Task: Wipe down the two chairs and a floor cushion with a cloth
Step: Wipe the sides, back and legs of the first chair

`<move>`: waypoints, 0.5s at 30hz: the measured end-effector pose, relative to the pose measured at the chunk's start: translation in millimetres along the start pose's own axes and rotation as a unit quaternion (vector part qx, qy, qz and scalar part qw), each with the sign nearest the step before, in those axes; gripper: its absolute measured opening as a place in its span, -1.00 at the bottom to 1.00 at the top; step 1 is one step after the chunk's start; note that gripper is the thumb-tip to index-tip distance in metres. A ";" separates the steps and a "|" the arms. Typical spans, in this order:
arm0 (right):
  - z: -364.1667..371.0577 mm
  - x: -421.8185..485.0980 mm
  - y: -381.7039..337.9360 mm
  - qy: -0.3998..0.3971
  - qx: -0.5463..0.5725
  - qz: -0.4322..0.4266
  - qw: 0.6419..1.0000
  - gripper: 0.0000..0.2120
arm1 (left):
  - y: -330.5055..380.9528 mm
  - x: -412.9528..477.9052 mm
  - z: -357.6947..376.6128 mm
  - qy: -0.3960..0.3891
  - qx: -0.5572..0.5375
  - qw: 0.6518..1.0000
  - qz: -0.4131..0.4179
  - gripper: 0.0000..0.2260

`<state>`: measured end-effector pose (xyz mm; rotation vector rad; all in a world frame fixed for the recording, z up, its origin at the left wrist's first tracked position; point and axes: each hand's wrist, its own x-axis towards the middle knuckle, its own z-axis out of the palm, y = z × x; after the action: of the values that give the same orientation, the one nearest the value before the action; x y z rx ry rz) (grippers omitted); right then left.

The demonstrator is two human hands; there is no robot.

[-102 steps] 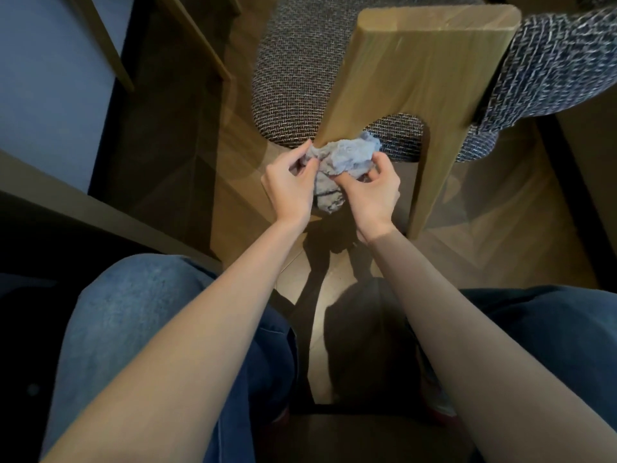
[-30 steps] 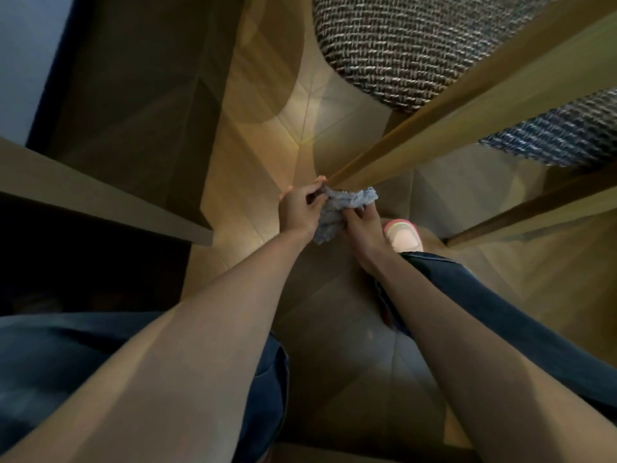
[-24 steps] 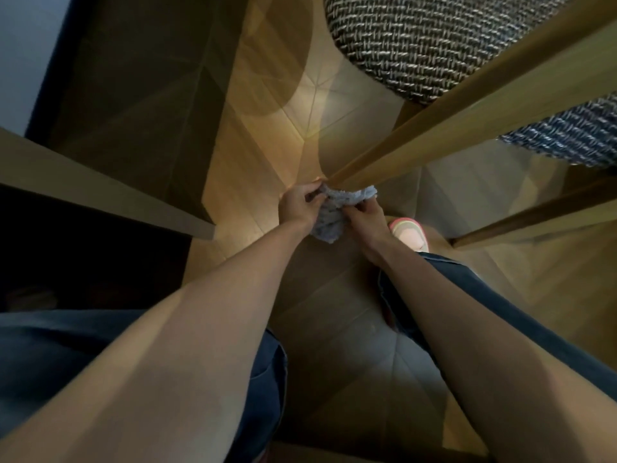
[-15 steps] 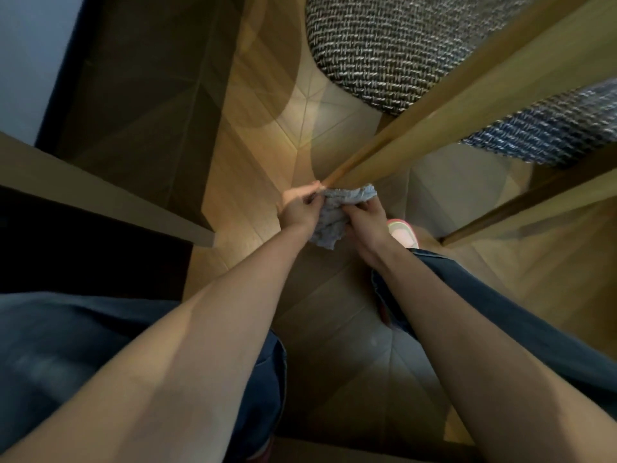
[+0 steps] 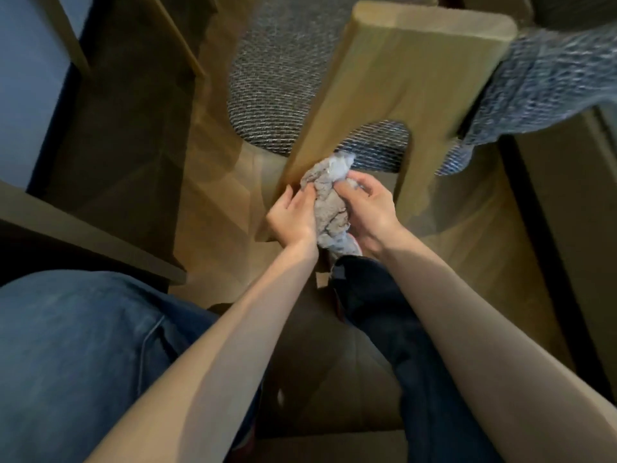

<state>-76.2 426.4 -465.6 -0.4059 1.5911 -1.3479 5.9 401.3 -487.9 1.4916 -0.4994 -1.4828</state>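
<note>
A: What are the hands doing?

B: Both grasp the cloth (image 5: 329, 202). The right hand (image 5: 370, 212) has its fingers curled over the cloth's right side. The left hand (image 5: 293, 215) clasps the left side, its fingers only gently bent (the thumb is hidden, so I cannot tell how it lies).

A: And how does the cloth look?

B: It is crumpled into a long, lumpy wad, pale grey with a bluish-white tuft at its top end. The weave looks coarse and nubbly, with deep folds. The lower end hangs out below the palms.

A: Where is it?

B: It is bunched between the two hands, with its top end touching the inner edge of the chair (image 5: 400, 71) leg, low down and off the floor (image 5: 213, 202).

A: Describe the chair.

B: It has a broad, light wooden panel that splits into two legs round an arched cut-out. Behind it is a rounded seat (image 5: 267, 95) of grey-and-white woven stuff.

A: Anything further out?

B: Blue-grey woven fabric (image 5: 551, 81) lies at the upper right, blurred; I cannot tell what it belongs to. The floor is wood in a herringbone pattern. Nearest the camera are two bare forearms and blue jeans (image 5: 83, 345).
</note>
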 end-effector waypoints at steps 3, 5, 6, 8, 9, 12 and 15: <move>-33.6 -15.2 -23.1 0.041 -0.012 0.022 0.999 -0.73 | -6.1 -36.3 21.6 -0.023 0.006 1.000 -0.005 -0.53; -59.9 -24.3 -30.0 0.070 -0.020 0.017 0.997 -0.75 | -13.3 -54.9 35.4 -0.057 0.018 0.998 -0.002 -0.54; -73.3 -28.4 -30.0 0.089 -0.014 0.012 0.996 -0.74 | -17.6 -63.1 42.4 -0.078 0.018 0.997 -0.008 -0.53; -96.7 -33.7 -25.9 0.143 0.007 -0.008 0.990 -0.70 | -26.7 -75.6 56.2 -0.100 0.033 0.994 -0.019 -0.50; -105.3 -34.2 -23.0 0.174 0.009 -0.023 0.984 -0.73 | -31.5 -79.4 63.0 -0.102 0.044 0.994 -0.022 -0.50; -116.1 -29.0 -17.1 0.206 -0.001 -0.075 0.976 -0.77 | -44.6 -82.7 82.5 -0.114 0.047 0.992 -0.028 -0.49; -115.7 -14.3 -9.9 0.185 -0.017 -0.107 0.977 -0.72 | -52.8 -74.9 93.1 -0.119 0.048 0.991 -0.022 -0.48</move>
<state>-167.7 499.1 -460.6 -0.3690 1.9211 -1.6331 -111.3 457.2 -474.0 1.4127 -0.6921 -1.7041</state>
